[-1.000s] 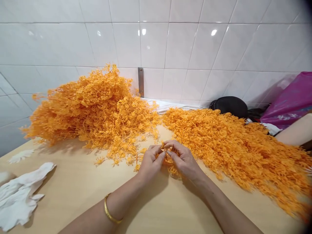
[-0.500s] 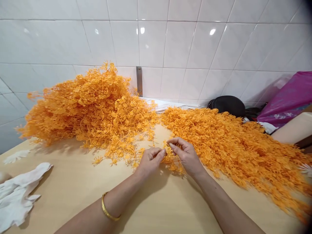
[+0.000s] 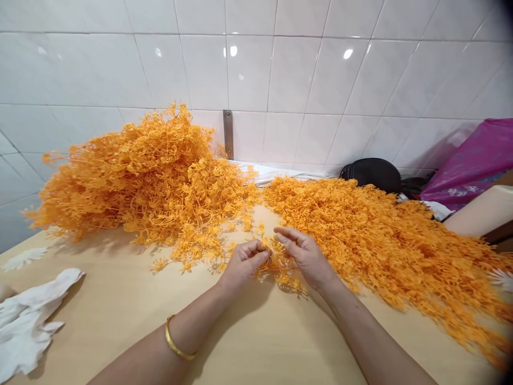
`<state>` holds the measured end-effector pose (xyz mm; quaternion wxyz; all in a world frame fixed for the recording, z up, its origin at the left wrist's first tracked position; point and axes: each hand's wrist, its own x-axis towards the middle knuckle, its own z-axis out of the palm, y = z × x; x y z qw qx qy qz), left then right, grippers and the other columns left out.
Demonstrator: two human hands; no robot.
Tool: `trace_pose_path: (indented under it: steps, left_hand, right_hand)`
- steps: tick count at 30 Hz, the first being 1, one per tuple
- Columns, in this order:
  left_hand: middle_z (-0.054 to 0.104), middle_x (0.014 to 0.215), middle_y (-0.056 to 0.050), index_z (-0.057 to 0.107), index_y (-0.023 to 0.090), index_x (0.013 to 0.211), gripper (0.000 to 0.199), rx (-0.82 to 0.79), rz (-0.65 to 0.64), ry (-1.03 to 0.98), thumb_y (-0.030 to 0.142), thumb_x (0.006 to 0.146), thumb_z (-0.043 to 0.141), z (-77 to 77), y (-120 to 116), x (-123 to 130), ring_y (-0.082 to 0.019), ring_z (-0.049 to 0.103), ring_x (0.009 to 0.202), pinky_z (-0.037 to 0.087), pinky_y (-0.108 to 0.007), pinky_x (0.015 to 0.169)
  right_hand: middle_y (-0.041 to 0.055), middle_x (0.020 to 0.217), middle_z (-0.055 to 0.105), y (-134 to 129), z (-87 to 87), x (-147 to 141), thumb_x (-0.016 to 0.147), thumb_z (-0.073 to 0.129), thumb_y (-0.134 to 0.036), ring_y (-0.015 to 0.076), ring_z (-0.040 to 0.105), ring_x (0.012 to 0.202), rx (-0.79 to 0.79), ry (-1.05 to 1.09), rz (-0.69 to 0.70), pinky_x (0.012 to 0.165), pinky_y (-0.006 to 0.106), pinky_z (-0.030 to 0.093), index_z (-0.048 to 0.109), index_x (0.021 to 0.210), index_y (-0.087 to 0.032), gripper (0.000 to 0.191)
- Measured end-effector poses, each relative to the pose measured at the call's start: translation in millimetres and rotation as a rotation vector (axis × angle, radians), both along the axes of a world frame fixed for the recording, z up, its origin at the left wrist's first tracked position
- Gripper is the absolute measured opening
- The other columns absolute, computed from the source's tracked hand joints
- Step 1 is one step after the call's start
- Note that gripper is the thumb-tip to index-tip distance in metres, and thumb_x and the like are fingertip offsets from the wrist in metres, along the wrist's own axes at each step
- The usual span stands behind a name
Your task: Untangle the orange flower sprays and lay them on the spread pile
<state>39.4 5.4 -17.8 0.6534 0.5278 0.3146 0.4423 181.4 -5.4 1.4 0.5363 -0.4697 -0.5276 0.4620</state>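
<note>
Between my hands hangs an orange artificial flower sprig [image 3: 289,280], its lower blooms close to the table. My left hand [image 3: 245,263], with a gold bangle [image 3: 176,339] on the forearm, pinches the sprig's thin stem between thumb and fingers. Just right of it, my right hand [image 3: 303,255] has thumb and forefinger nearly together beside the sprig's upper part; what they grip, if anything, is too small to make out. A tall heap of orange artificial flowers [image 3: 152,176] stands to the left, and a flatter pile of orange sprigs [image 3: 380,235] spreads to the right.
The pale wooden table [image 3: 256,342] meets a white tiled wall [image 3: 296,69] with a metal bracket [image 3: 228,133]. At left lie a crumpled white cloth [image 3: 32,315] and a white petal piece [image 3: 24,258]. Behind the right pile are a black case [image 3: 371,174] and a purple bag [image 3: 467,166].
My left hand has shifted slightly left and down, a little farther from my right fingertips. More of the orange sprig shows between the hands. The piles look unchanged.
</note>
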Motion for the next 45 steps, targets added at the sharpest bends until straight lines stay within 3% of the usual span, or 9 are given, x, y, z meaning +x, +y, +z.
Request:
trace_pose_path:
  steps: [3,5,10,14,16,20,30,39,45]
  left_hand:
    - [0.05,0.053,0.001,0.049,0.014,0.058,0.019,0.012,-0.004,0.018,0.027,0.064,0.06,2.0,-1,0,-0.008,0.044,0.05,0.034,-0.022,0.052]
    - [0.045,0.049,0.003,0.046,0.014,0.055,0.02,0.035,0.001,0.071,0.027,0.065,0.058,2.6,-1,0,-0.006,0.039,0.046,0.03,-0.02,0.048]
    - [0.038,0.047,0.005,0.041,0.016,0.054,0.019,0.111,-0.086,0.209,0.024,0.068,0.051,0.5,-1,-1,-0.005,0.032,0.043,0.024,-0.02,0.044]
    - [0.033,0.046,0.006,0.036,0.017,0.053,0.02,0.171,-0.035,0.277,0.02,0.068,0.049,-3.2,-2,-1,-0.005,0.028,0.043,0.02,-0.02,0.043]
    - [0.033,0.047,0.006,0.035,0.017,0.053,0.021,0.19,0.025,0.273,0.021,0.069,0.048,-4.7,-2,-1,-0.005,0.028,0.044,0.021,-0.02,0.044]
    - [0.035,0.047,0.006,0.037,0.017,0.055,0.022,0.151,0.157,0.247,0.027,0.071,0.049,-6.8,1,0,-0.006,0.029,0.044,0.022,-0.021,0.045]
    - [0.039,0.05,0.005,0.043,0.016,0.057,0.017,0.145,0.132,0.184,0.024,0.069,0.052,-10.0,1,3,-0.005,0.033,0.046,0.025,-0.02,0.045]
    - [0.037,0.045,0.004,0.042,0.016,0.052,0.022,0.103,0.049,0.208,0.027,0.067,0.054,-4.6,1,3,-0.006,0.034,0.042,0.025,-0.022,0.044]
    - [0.034,0.041,0.006,0.037,0.016,0.047,0.025,0.066,0.087,0.255,0.022,0.065,0.053,-2.1,-1,0,-0.004,0.027,0.038,0.02,-0.021,0.042]
  right_hand:
    - [-0.0003,0.068,0.054,-5,1.2,-5,0.069,0.057,-0.03,0.0097,0.045,0.058,-0.025,-0.02,0.17,0.054,0.022,0.036,0.059,0.077,-0.015,0.017]
    - [-0.0035,0.057,0.047,-6,-0.3,-7,0.07,0.056,-0.03,0.008,0.04,0.052,0.013,-0.054,0.156,0.049,0.021,0.033,0.055,0.064,-0.015,0.015]
    - [-0.0056,0.05,0.037,4,-8.1,0,0.07,0.056,-0.034,0.0067,0.031,0.047,0.109,-0.106,-0.081,0.044,0.02,0.025,0.046,0.053,-0.016,0.027]
    - [-0.0039,0.054,0.045,17,-5.9,26,0.062,0.061,-0.04,0.0074,0.035,0.048,0.034,0.173,-0.457,0.04,0.018,0.026,0.051,0.062,-0.018,0.025]
    - [-0.0044,0.053,0.044,18,-2.7,33,0.06,0.062,-0.04,0.0078,0.035,0.047,-0.028,0.22,-0.511,0.039,0.017,0.026,0.054,0.072,-0.019,0.025]
    - [-0.0049,0.055,0.042,10,2.4,23,0.066,0.058,-0.041,0.0081,0.035,0.05,-0.044,0.073,-0.257,0.041,0.017,0.027,0.056,0.088,-0.021,0.029]
    - [-0.0039,0.057,0.041,-1,-2.6,-4,0.075,0.051,-0.033,0.0095,0.037,0.055,0.154,-0.389,0.11,0.051,0.022,0.03,0.051,0.064,-0.016,0.02]
    - [-0.0057,0.049,0.034,3,-14.1,-10,0.077,0.047,-0.033,0.008,0.03,0.048,0.159,-0.34,-0.095,0.045,0.021,0.024,0.039,0.054,-0.018,0.028]
    - [-0.0047,0.051,0.042,18,-7.5,19,0.071,0.051,-0.04,0.0078,0.033,0.044,0.049,0.086,-0.568,0.039,0.02,0.025,0.048,0.064,-0.018,0.023]
